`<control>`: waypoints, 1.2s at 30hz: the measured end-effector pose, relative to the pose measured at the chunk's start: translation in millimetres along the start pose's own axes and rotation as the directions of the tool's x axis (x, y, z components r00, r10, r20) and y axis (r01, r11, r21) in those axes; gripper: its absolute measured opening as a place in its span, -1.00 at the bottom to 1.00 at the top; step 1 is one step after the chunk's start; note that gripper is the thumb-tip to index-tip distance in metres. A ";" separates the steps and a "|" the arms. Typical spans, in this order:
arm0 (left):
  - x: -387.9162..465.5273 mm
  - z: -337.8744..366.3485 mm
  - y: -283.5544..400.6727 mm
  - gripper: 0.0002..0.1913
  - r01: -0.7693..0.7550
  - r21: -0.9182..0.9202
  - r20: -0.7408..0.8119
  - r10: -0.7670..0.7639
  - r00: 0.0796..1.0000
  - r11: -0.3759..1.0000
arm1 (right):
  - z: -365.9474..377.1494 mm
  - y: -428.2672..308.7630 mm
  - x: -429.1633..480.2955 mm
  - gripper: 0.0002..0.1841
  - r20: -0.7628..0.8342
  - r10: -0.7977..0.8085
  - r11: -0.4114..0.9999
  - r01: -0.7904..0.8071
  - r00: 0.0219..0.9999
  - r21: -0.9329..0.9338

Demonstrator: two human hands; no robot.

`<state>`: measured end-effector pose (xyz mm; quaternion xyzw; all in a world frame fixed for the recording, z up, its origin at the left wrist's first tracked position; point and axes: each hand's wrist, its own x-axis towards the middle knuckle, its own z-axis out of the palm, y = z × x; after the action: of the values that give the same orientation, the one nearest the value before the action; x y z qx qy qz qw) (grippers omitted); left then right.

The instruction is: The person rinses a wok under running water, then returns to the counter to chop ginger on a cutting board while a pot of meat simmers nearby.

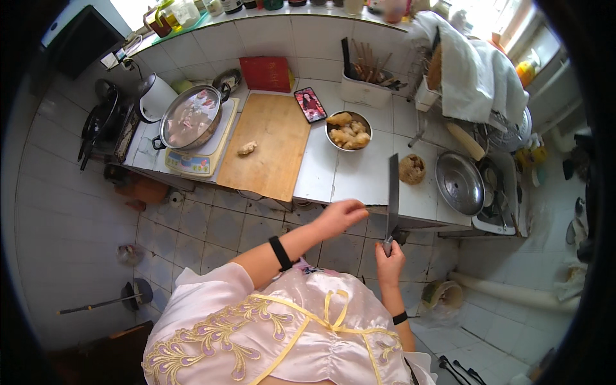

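My right hand (pixel 390 262) is closed around the handle of a kitchen cleaver (pixel 393 192), whose blade points away from me over the counter's front edge. My left hand (pixel 340 218), slightly blurred, hovers to the left of the blade in front of the counter, with nothing visible in it. A small piece of ginger (pixel 247 148) lies on the wooden cutting board (pixel 274 139). Several ginger roots (pixel 349 135) fill a metal bowl (pixel 369 126) right of the board. A phone (pixel 310 104) lies at the board's back right corner.
A pot of meat in liquid (pixel 190 118) stands on a kitchen scale (pixel 195 163) at left. A brown scrubber (pixel 412 169), a metal basin (pixel 459 183) and the sink (pixel 522 216) are at right. Behind are a utensil holder (pixel 365 91) and a red box (pixel 265 74).
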<state>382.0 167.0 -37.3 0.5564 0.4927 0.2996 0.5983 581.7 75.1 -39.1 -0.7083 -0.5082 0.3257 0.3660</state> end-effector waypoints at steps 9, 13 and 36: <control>57.5 -182.5 -42.9 -0.74 -0.090 0.372 -0.364 0.235 0.901 0.924 | 86.6 -43.0 32.1 -0.70 -0.177 0.155 0.900 -0.066 0.972 0.430; 97.6 -185.5 -27.9 -0.74 -0.190 0.361 -0.334 0.316 0.888 0.913 | 97.3 -59.8 35.3 -0.70 -0.158 0.242 0.904 -0.163 0.957 0.395; 289.7 -114.2 -12.0 -0.70 -0.223 0.811 0.076 0.281 0.957 0.540 | 49.8 -43.4 137.3 -0.79 -0.049 0.220 0.908 -0.186 0.974 0.374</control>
<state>371.4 469.5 -111.1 0.8229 0.5081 0.1410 0.2114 556.5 225.4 -40.4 -0.6904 -0.3447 0.4189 0.4785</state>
